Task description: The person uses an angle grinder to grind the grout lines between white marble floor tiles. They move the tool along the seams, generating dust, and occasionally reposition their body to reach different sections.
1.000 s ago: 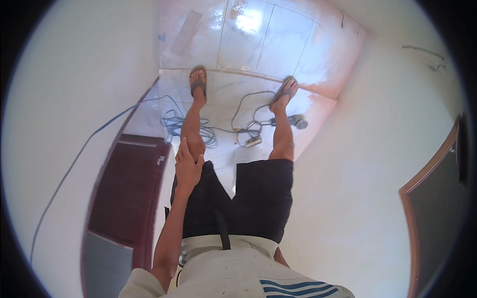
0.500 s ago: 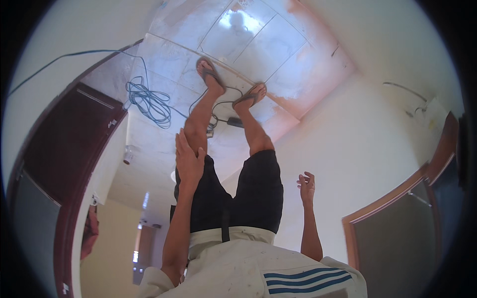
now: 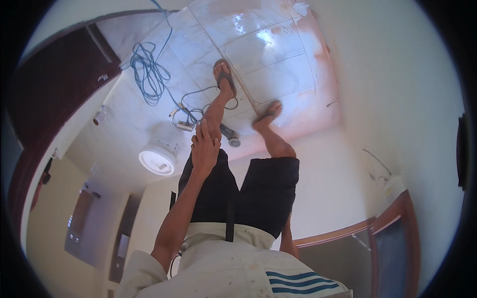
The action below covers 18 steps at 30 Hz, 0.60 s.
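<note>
My left hand (image 3: pixel 204 150) hangs in front of my left knee and the hem of my dark shorts (image 3: pixel 213 198), fingers stretched out and slightly apart, holding nothing. At my right side the forearm (image 3: pixel 288 243) reaches behind the shorts, so the right hand's fingers are hidden. On the floor by my left leg lies a dark power tool (image 3: pixel 228 133) with a round grey end, partly covered by the leg. Beside it a small socket block (image 3: pixel 185 126) sits among dark cords. A white bucket (image 3: pixel 158 158) stands left of my left hand.
A coiled blue cable (image 3: pixel 149 77) lies on the stained tile floor (image 3: pixel 271 74), its end running up and away. A small cylindrical container (image 3: pixel 100 117) is near the dark door (image 3: pixel 54 64) at left. White wall (image 3: pixel 382 99) and a brown-framed doorway (image 3: pixel 343 229) lie right.
My view has turned, bringing the bucket and power tool more into sight. My feet have shifted in a step. My right hand has swung from beside me to behind the shorts.
</note>
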Motion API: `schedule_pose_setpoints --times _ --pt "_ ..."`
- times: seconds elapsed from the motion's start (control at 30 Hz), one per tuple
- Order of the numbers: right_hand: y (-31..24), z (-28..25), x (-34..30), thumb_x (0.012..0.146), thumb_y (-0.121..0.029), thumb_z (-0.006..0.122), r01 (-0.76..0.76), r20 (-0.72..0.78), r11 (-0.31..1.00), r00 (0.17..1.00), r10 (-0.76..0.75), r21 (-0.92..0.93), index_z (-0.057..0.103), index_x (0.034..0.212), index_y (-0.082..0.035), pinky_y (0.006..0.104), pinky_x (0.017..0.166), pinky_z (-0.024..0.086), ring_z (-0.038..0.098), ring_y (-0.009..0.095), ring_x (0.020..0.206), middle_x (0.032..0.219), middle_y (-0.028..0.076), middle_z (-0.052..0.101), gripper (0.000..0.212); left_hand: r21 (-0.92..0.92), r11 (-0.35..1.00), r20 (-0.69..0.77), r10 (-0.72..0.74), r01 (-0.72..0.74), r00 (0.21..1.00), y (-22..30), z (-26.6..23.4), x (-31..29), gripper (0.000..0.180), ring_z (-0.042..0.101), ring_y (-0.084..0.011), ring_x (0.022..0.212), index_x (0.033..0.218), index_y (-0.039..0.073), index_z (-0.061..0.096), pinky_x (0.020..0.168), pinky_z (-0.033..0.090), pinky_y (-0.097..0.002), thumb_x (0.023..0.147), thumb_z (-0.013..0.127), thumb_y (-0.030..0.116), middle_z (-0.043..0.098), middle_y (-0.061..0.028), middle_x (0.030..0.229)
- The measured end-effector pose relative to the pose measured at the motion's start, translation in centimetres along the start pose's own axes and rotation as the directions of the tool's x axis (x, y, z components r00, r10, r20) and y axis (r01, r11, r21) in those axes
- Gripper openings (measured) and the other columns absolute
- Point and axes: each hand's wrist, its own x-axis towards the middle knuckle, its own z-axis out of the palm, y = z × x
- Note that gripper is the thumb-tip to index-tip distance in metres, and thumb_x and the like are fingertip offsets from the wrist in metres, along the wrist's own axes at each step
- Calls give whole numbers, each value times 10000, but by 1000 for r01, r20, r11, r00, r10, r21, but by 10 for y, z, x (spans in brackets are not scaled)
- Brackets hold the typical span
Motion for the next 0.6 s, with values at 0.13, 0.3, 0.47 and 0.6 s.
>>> schedule_pose_setpoints --times 0.13,0.3,0.47,0.6 --pt "-59 -43 52 1129 -302 577 223 104 884 975 -198 -411 599 1442 -31 445 954 605 742 312 1127 1294 210 727 415 -60 993 -71 -108 104 992 33 23 -15 862 543 -530 1355 1737 25 223 1101 528 -608 1035 673 242 361 -323 1698" --pt "-178 -110 147 1103 -303 674 511 319 518 851 -417 -686 588 1440 -4 410 899 615 748 274 1068 1240 180 728 459 -37 984 -260 -177 173 949 100 102 -58 940 512 -533 1411 1731 36 294 1159 482 -614 942 761 244 343 -311 1722" --pt "-310 -103 149 1075 -327 733 336 194 657 940 -281 -675 575 1478 -26 379 833 621 758 248 1042 1258 177 714 527 -184 936 -325 -345 299 880 149 134 -96 998 477 -543 1454 1742 32 276 1195 437 -622 904 785 218 308 -331 1733" --pt "-348 -96 151 1073 -342 731 432 308 517 899 -311 -739 561 1500 -38 388 812 631 760 255 1026 1277 182 705 551 -511 819 -313 -458 259 832 143 123 -112 978 477 -531 1454 1738 33 235 1208 408 -627 930 759 201 286 -330 1735"
